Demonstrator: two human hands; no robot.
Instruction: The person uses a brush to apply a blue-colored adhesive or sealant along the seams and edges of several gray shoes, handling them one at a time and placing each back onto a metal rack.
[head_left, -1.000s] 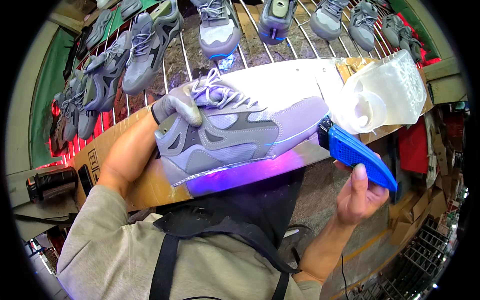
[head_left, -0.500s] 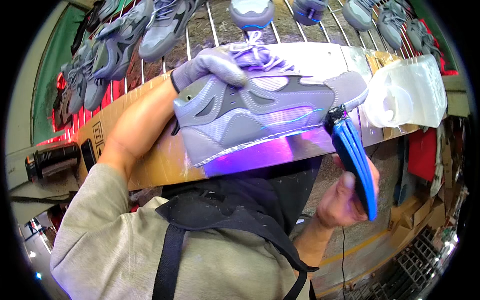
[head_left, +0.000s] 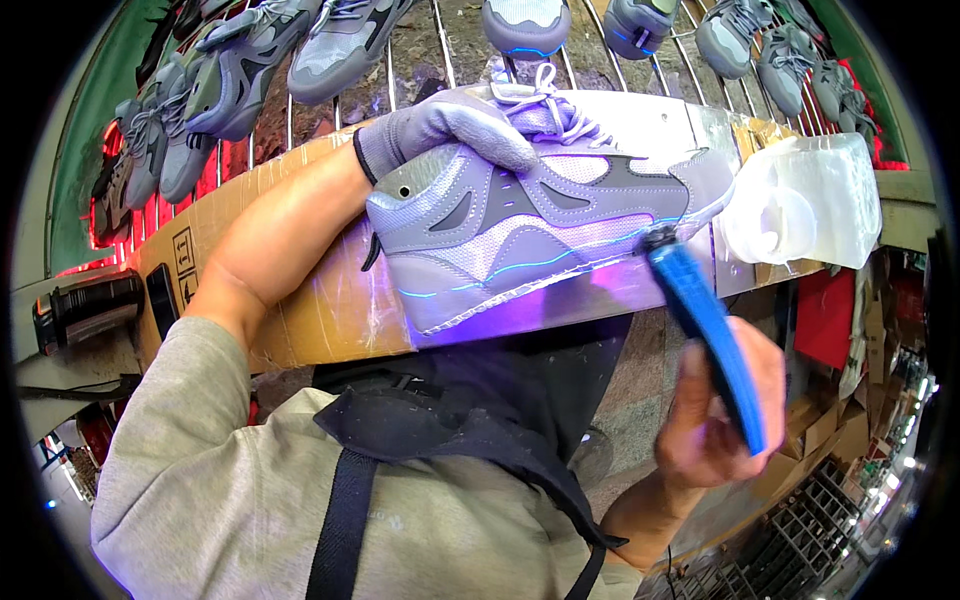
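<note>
A grey laced shoe upper (head_left: 560, 215) lies on its side, its toe to the right and its white-stitched lower edge toward me. A bright blue line runs along its lower side. My left hand (head_left: 455, 130), in a grey glove, is closed over the upper by the ankle opening and laces. My bare right hand (head_left: 725, 405) grips a brush (head_left: 705, 330) by its blue handle. The brush's dark bristle end meets the lower side of the upper near the toe; whether it presses there I cannot tell. The fingers behind the handle are partly hidden.
Under the upper are a cardboard-covered board (head_left: 300, 325) and a shiny metal plate (head_left: 520, 312). At right stands a translucent plastic container (head_left: 845, 200) with a white cup (head_left: 785, 225). Several grey shoes hang over metal bars beyond. A black cylindrical tool (head_left: 90, 312) lies far left.
The blue line now continues along the lower side to the heel. The brush has shifted slightly left and down along the edge. The upper has moved a little right in my left hand.
</note>
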